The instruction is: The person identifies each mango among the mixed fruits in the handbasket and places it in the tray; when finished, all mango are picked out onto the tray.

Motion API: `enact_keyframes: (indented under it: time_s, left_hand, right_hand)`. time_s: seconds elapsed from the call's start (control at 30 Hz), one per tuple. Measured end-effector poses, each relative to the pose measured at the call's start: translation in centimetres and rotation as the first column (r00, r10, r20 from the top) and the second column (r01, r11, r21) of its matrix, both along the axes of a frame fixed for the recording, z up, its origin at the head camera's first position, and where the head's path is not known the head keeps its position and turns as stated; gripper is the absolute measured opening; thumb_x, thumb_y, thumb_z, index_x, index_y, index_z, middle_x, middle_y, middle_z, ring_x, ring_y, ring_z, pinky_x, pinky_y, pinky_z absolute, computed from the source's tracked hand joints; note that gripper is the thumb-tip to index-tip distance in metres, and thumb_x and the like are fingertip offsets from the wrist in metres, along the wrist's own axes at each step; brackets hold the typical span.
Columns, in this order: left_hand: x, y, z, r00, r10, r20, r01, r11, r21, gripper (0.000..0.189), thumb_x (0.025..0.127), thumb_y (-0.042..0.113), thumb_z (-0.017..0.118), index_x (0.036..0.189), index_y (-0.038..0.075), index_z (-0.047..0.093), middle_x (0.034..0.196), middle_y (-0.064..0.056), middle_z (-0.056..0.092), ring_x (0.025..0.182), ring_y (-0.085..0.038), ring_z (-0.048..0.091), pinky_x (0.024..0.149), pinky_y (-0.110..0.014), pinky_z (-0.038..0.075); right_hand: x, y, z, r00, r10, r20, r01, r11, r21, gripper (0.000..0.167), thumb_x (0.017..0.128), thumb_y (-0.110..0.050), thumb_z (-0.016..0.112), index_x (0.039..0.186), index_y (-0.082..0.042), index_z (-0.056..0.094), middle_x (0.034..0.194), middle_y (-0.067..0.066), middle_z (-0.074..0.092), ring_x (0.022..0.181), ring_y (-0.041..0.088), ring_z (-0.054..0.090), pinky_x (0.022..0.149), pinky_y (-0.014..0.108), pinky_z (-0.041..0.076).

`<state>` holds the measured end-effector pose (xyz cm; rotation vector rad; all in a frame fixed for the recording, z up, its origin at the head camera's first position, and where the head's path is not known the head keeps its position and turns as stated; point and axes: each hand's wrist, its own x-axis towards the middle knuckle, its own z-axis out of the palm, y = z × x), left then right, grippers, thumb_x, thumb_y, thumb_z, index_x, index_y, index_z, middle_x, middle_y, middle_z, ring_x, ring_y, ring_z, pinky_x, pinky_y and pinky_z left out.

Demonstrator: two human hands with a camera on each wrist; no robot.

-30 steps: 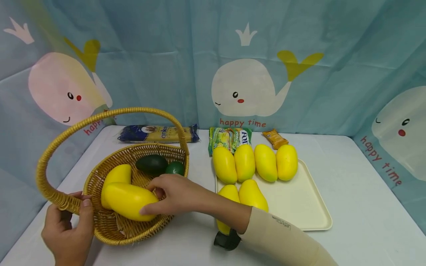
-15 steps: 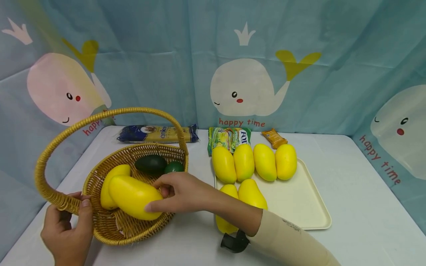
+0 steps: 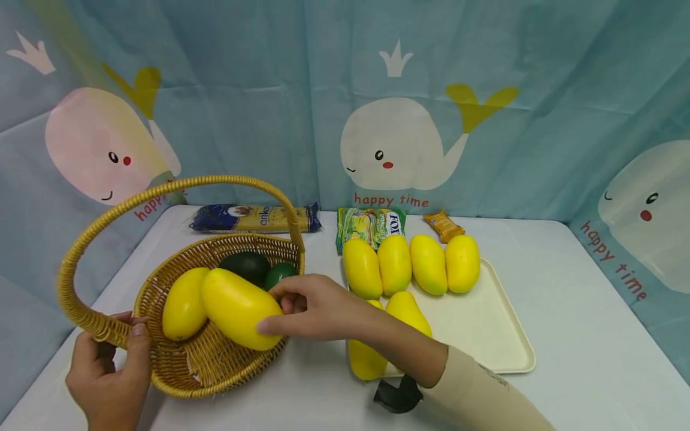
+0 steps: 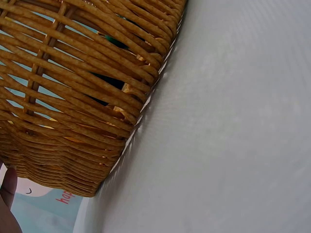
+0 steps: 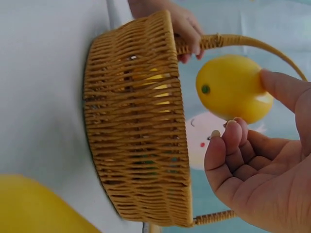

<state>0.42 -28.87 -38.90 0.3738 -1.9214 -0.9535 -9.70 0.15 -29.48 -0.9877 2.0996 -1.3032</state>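
Observation:
In the head view, my right hand (image 3: 323, 308) pinches a yellow mango (image 3: 241, 308) between thumb and fingers, over the wicker basket (image 3: 185, 390). From the right wrist view, this mango (image 5: 233, 87) is raised above the basket's rim, its stem end facing the camera. My left hand (image 3: 113, 371) grips the base of the basket's arched handle (image 3: 110, 326) at the near left. Inside the basket lie another mango (image 3: 183, 305) and two dark green fruits (image 3: 245, 263) like avocados, partly hidden. The left wrist view is filled mostly by the woven basket side (image 4: 73, 97) and white tabletop.
Several mangoes (image 3: 361, 269) lie in two rows on a cream tray (image 3: 487, 341) at right. Behind stand a pasta pack (image 3: 259, 218), a green candy bag (image 3: 372, 226) and a small orange packet (image 3: 444, 226). A curtain (image 3: 259, 120) with whales backs the table.
My right hand has lifted the mango off the other one and drawn it right, toward the basket's right rim. The left hand stays on the handle.

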Motion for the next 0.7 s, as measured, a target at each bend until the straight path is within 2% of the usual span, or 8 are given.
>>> enact_keyframes:
  time_s: [0.33, 0.47, 0.7]
  left_hand:
    - [0.1, 0.1, 0.3, 0.999, 0.018, 0.032, -0.018, 1.0, 0.015, 0.03, 0.091, 0.002, 0.067, 0.12, 0.007, 0.065, 0.106, 0.022, 0.059, 0.09, 0.002, 0.06, 0.087, -0.013, 0.047]
    - [0.1, 0.1, 0.3, 0.999, 0.018, 0.035, -0.019, 1.0, 0.019, 0.03, 0.091, 0.003, 0.067, 0.12, 0.009, 0.065, 0.106, 0.022, 0.059, 0.091, 0.001, 0.06, 0.088, -0.014, 0.047]
    - [0.1, 0.2, 0.4, 0.999, 0.018, 0.034, -0.019, 1.0, 0.014, 0.029, 0.091, 0.002, 0.067, 0.119, 0.008, 0.066, 0.106, 0.022, 0.059, 0.091, 0.001, 0.06, 0.088, -0.013, 0.047]
  right_hand:
    - [0.3, 2.0, 0.4, 0.993, -0.049, 0.105, 0.056, 0.996, -0.064, 0.022, 0.091, -0.025, 0.075, 0.109, -0.014, 0.07, 0.08, -0.001, 0.058, 0.07, 0.01, 0.05, 0.062, 0.021, 0.042]
    - [0.3, 2.8, 0.4, 0.991, -0.064, 0.117, 0.072, 0.995, -0.063, 0.023, 0.092, -0.026, 0.074, 0.111, -0.014, 0.069, 0.081, 0.0, 0.058, 0.07, 0.01, 0.05, 0.062, 0.022, 0.042]
    - [0.5, 4.7, 0.5, 0.988, -0.073, 0.135, 0.085, 0.993, -0.082, 0.032, 0.094, -0.024, 0.07, 0.119, -0.004, 0.068, 0.086, 0.003, 0.059, 0.072, 0.013, 0.051, 0.063, 0.024, 0.043]
